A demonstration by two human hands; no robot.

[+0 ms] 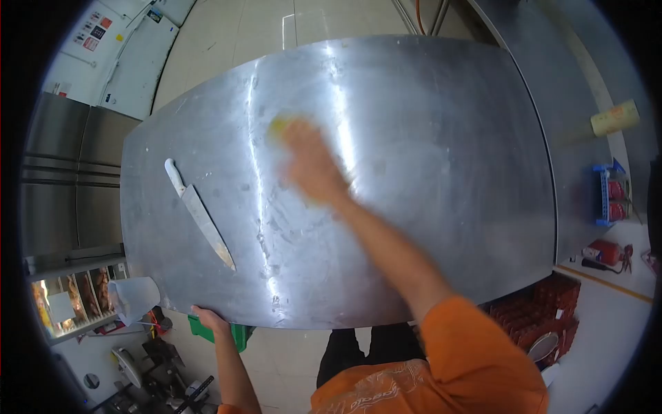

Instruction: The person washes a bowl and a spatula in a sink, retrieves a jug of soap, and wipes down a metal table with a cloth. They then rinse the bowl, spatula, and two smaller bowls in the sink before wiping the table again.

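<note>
My right hand is stretched out over the middle of the steel table, blurred by motion. A yellow-green cloth or sponge shows at its fingers, pressed to the tabletop. At the table's near edge, low on the left, my left hand rests with its fingers on the rim. Between the hands and the table's left side lies a large knife with a white handle, its blade pointing toward the near edge.
A translucent plastic container is at the near left corner. Below the table edge is a green bin. Red crates stand at the lower right. A blue rack and a pale roll are on the right.
</note>
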